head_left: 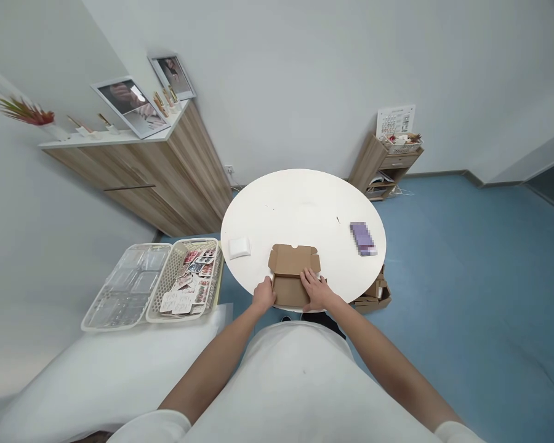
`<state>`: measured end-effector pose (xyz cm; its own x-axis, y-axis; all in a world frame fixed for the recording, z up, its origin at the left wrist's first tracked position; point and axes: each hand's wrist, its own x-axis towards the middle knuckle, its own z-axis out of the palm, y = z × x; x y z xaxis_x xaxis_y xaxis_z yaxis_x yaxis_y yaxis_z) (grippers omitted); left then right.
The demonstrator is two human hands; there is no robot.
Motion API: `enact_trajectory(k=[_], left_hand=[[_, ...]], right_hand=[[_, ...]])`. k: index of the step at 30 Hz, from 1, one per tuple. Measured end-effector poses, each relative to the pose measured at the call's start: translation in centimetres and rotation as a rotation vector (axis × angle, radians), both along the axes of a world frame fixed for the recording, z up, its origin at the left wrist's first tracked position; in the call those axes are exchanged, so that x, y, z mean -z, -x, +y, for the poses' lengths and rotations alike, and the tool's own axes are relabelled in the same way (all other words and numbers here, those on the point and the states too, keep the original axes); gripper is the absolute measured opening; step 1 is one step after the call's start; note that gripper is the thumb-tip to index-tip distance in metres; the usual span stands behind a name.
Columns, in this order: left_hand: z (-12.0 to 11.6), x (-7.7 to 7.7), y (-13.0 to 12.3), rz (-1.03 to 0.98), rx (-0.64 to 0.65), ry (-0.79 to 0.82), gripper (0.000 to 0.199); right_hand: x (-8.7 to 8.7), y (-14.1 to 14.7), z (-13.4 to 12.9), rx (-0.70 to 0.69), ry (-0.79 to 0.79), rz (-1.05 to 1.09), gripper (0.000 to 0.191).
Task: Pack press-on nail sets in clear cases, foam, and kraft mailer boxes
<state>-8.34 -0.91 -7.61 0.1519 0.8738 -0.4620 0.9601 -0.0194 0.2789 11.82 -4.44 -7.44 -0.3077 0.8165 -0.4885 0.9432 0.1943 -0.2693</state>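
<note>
A brown cardboard box (293,259) lies at the near edge of the white round table (300,197). Its lid with side flaps is folded back away from me, and its shallow inside shows. My left hand (264,294) is closed on the box's left wall, fingers curled round the edge. Over the right side of the box, my right hand (316,289) rests with its fingers spread, touching the cardboard near the fold and partly hiding the right wall.
On the table lie a small white pack (239,247) at left and a purple, pixelated item (362,238) at right. A basket of printed cards (178,303) and a basket of clear plastic packs (129,283) stand left. Cardboard (376,295) sits in a floor box below right.
</note>
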Motion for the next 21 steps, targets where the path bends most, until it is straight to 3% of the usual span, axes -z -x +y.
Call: enact_trajectory(k=[10, 12, 17, 21], left_hand=[[0.6, 0.0, 0.1, -0.074, -0.014, -0.003, 0.021], [0.5, -0.1, 0.5, -0.157, 0.007, -0.004, 0.033], [0.4, -0.7, 1.7, -0.373, 0.138, -0.057, 0.087], [1.5, -1.4, 1.4, -0.306, 0.35, -0.067, 0.118]], right_hand=[[0.0, 0.0, 1.1, 0.038, 0.015, -0.034, 0.121], [0.0, -0.1, 1.2, 0.045, 0.011, -0.037, 0.12], [-0.1, -0.5, 1.4, 0.024, 0.013, -0.025, 0.119], [-0.2, -0.6, 1.4, 0.017, 0.016, -0.028, 0.12]])
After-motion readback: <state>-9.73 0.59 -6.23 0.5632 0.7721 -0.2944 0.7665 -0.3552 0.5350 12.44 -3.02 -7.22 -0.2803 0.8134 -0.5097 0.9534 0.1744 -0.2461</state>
